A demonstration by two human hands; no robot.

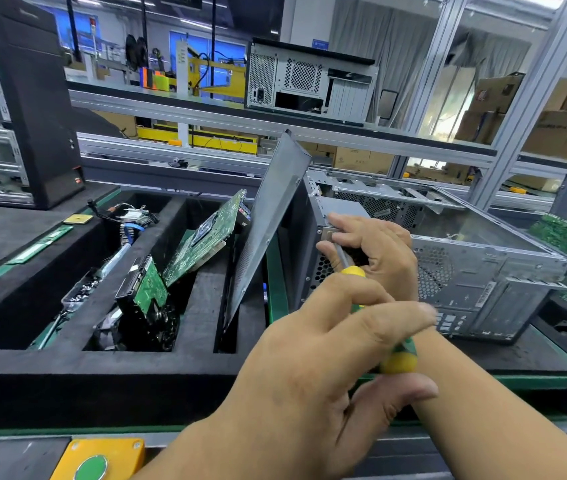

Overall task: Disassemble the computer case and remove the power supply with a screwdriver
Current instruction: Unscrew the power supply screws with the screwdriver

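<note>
head view: computer case [448, 258] lies on its side at 2 o'clock of centre, side panel off; power supply [341, 209] sits in its near upper corner; the left hand [309, 358], at 6 o'clock, curls round the yellow-green handle of the screwdriver [353, 271]; the right hand [379, 251] pinches the shaft just beside the rear-plate corner, tip hidden; keep the blade square to the screw, press inward while turning, steady the shaft; removed panel [268, 220] leans in the foam tray [102, 362] at 10 o'clock.
</note>
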